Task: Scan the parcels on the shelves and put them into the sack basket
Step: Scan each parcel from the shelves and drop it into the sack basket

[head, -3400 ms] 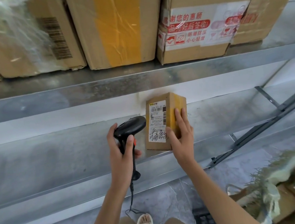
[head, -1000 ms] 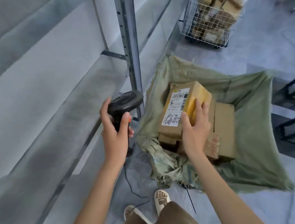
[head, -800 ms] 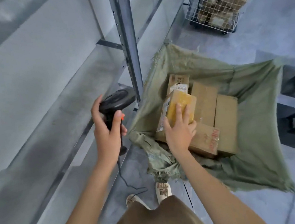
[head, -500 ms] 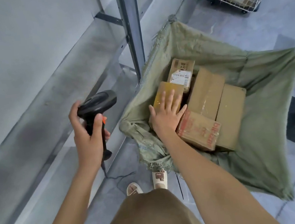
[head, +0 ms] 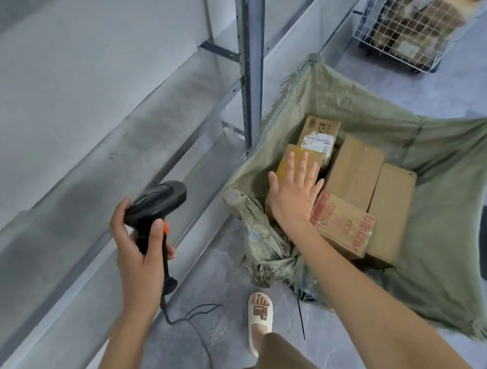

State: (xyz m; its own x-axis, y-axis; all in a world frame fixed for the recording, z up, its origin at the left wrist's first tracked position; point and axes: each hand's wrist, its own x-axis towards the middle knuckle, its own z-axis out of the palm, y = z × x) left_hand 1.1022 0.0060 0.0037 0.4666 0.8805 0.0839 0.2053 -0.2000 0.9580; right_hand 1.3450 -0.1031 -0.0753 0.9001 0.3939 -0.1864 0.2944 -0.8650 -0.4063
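Grey floor (head: 410, 92) beside metal shelf (head: 125, 157). Green sack basket (head: 447, 218) holds boxes. Right hand (head: 295, 192) spread flat on yellow-taped parcel (head: 287, 162) at sack's near-left corner. Left hand (head: 139, 255) grips black scanner (head: 154, 206).

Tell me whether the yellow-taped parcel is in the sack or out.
In: the yellow-taped parcel lies inside the sack, right hand flat on it.

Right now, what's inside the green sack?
The green sack holds several cardboard boxes; the right hand lies flat on the yellow-taped parcel. Anything beneath them is hidden.
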